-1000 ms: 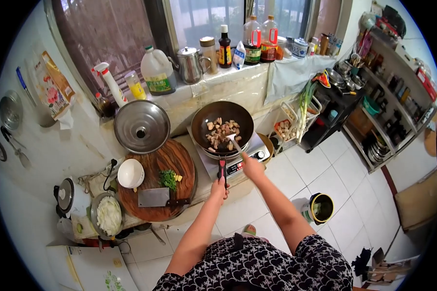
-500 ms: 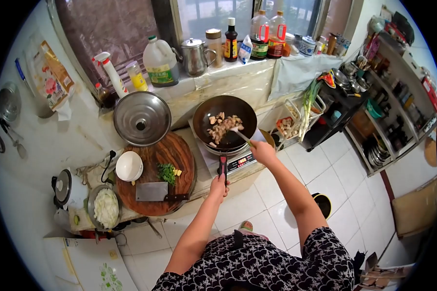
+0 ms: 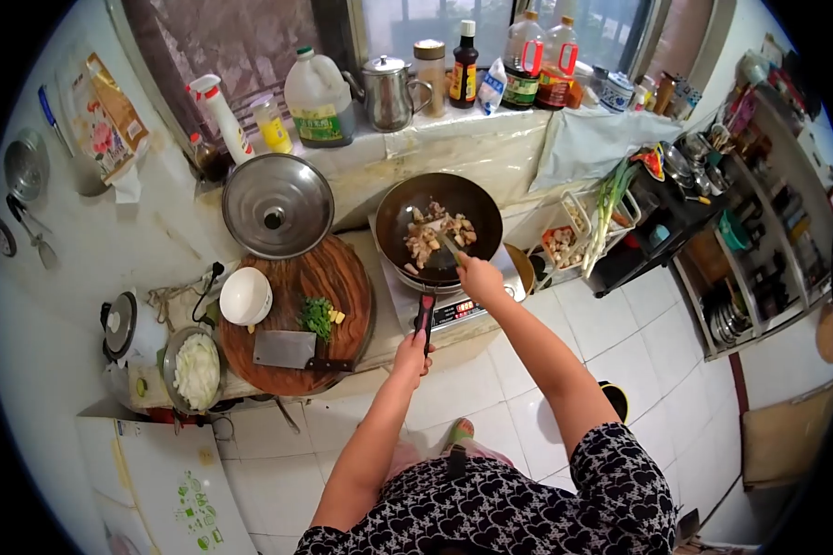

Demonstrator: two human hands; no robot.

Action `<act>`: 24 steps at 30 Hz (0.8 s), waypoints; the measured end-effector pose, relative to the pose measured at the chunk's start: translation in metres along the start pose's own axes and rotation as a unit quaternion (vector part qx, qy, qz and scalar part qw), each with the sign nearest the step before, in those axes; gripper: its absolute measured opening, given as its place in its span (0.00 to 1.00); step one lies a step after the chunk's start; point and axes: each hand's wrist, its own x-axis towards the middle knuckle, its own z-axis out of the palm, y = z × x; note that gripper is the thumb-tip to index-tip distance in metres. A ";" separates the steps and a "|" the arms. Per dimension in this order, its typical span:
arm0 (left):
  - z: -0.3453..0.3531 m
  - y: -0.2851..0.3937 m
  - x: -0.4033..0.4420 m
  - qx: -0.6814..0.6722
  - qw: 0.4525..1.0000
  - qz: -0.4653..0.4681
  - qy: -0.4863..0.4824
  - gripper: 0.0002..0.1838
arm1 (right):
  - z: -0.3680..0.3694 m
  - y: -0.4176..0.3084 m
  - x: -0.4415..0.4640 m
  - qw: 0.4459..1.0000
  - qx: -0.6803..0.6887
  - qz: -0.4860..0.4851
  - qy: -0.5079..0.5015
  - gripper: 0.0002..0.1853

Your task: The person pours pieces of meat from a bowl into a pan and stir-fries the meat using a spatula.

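My left hand (image 3: 414,354) is closed around the black handle of a dark wok (image 3: 393,227), which sits on an induction cooker (image 3: 453,312) with a lit red display. Small pieces of browned meat (image 3: 423,245) lie in the wok. Closed on the handle of a spatula (image 3: 451,245), my right hand (image 3: 480,280) is above the wok's near right rim. The spatula's head is down among the meat pieces, partly hidden by them.
Left of the cooker, a round wooden board (image 3: 347,287) bears a cleaver (image 3: 284,350), chopped greens (image 3: 316,318) and a white bowl (image 3: 245,296). A metal lid (image 3: 278,205) leans behind it. Sliced pale vegetable (image 3: 197,372) fills a bowl at far left. Bottles and a metal kettle (image 3: 389,92) line the ledge.
My right hand has moved left and slightly up, bringing the spatula across the wok, and the meat pieces have shifted. My left hand still grips the handle. The camera view has shifted a little.
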 end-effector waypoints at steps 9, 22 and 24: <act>-0.002 0.005 -0.002 -0.050 0.995 -0.056 -0.071 0.12 | -0.124 -0.015 -0.070 0.997 0.030 0.027 -0.067 0.18; -0.027 0.013 0.008 -0.042 0.984 -0.094 -0.148 0.10 | 0.015 -0.063 0.006 0.959 0.262 0.089 0.068 0.22; -0.031 0.015 0.009 -0.048 0.982 -0.092 -0.160 0.10 | 0.013 -0.071 0.025 0.972 0.195 0.105 0.084 0.22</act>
